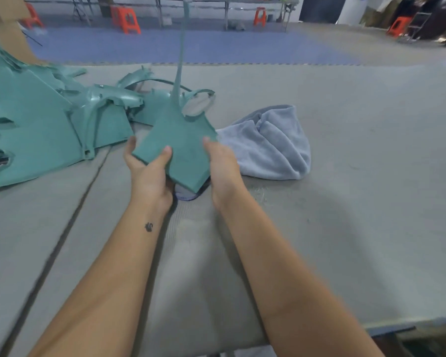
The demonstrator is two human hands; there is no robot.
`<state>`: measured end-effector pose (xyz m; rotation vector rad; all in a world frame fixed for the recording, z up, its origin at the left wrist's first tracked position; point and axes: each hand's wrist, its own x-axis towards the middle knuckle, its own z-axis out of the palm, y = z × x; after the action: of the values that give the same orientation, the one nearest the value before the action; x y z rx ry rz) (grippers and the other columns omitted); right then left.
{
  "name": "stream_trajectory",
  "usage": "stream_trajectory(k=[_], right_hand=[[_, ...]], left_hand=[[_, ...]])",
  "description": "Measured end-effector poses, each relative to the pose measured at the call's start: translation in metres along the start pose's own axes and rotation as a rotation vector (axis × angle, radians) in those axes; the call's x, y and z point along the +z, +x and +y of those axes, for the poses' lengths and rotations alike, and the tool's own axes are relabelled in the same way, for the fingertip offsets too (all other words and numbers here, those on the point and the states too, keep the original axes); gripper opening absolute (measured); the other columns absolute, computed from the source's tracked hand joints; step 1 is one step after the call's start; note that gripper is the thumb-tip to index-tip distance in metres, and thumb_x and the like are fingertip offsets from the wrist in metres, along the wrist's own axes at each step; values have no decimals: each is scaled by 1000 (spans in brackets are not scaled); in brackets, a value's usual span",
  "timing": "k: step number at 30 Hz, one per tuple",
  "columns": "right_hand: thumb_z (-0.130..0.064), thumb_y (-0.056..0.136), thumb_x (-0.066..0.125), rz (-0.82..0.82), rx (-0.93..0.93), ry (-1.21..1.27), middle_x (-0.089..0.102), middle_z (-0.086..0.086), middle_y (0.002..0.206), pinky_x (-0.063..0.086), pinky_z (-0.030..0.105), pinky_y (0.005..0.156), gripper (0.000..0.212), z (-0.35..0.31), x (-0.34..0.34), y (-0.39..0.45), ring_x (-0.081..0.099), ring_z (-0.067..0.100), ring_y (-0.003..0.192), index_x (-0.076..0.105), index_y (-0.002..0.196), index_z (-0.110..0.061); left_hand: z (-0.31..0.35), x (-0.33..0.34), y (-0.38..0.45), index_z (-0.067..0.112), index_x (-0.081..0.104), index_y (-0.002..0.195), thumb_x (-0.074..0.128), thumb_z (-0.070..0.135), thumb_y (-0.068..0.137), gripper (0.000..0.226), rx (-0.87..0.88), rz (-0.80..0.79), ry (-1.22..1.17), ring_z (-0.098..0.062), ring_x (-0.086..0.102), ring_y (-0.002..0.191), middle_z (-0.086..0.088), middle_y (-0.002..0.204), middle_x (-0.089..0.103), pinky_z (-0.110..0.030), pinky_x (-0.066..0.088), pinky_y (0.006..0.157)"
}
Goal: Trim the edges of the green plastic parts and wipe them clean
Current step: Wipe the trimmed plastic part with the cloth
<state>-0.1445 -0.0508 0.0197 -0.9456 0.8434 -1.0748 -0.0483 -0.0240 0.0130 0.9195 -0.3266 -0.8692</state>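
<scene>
Over the gray table (345,176), both hands, left hand (150,173) and right hand (223,171), grip one green part (178,140); many parts (36,130) wait, cloth (271,145) unused.

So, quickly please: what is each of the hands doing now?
Left hand: grips the flat green plastic part.
Right hand: holds the same part's right edge.

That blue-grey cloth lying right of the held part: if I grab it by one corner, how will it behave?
The cloth will probably go limp and drape, since it lies crumpled in soft folds on the table. It looks thick and plush, so likely light yet easy to grip. It seems unlikely to slide far; the table surface looks matte.
</scene>
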Motion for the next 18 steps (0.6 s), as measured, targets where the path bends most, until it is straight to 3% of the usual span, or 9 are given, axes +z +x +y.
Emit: stream_trajectory(k=[3,5,8,12,15,18], right_hand=[[-1,95,51,71,-56,-181,67,9,115,56,36,83,24,-5,-15,-5,66,25,99,58,114,-14],[-1,97,51,57,-30,-232,67,14,118,56,38,87,22,-14,-32,-9,67,28,99,61,113,-12],[-5,95,58,53,-45,-308,71,18,108,58,29,74,14,-28,-61,-18,68,21,80,67,105,-3],[-18,89,70,234,-160,-557,72,16,91,54,37,75,25,-46,-103,-38,65,26,78,68,95,6],[-26,87,71,436,-243,-670,71,14,86,54,41,80,19,-66,-151,-69,67,29,83,69,88,-7],[-31,86,70,638,-291,-734,68,3,76,53,40,76,11,-88,-220,-119,66,21,76,67,81,-22]], left_hand=[[5,-2,-1,13,61,96,59,9,93,5,-37,-1,31,-16,71,74,-2,83,72,-28,57,59],[13,-4,-1,13,60,85,57,27,95,17,-137,-8,74,-16,67,69,0,71,68,-27,55,57],[18,-1,-8,15,65,90,54,32,94,21,-236,-222,419,-19,63,67,-3,80,66,-27,52,58],[2,36,-40,13,65,87,54,10,95,14,-119,-411,638,-17,68,72,-1,80,74,-33,56,72],[-27,81,-82,14,62,91,51,9,96,13,-48,-534,739,-26,67,93,-12,102,70,-41,53,89],[-72,129,-141,16,56,100,50,9,93,12,2,-663,818,-25,64,95,-7,99,68,-34,53,83]])
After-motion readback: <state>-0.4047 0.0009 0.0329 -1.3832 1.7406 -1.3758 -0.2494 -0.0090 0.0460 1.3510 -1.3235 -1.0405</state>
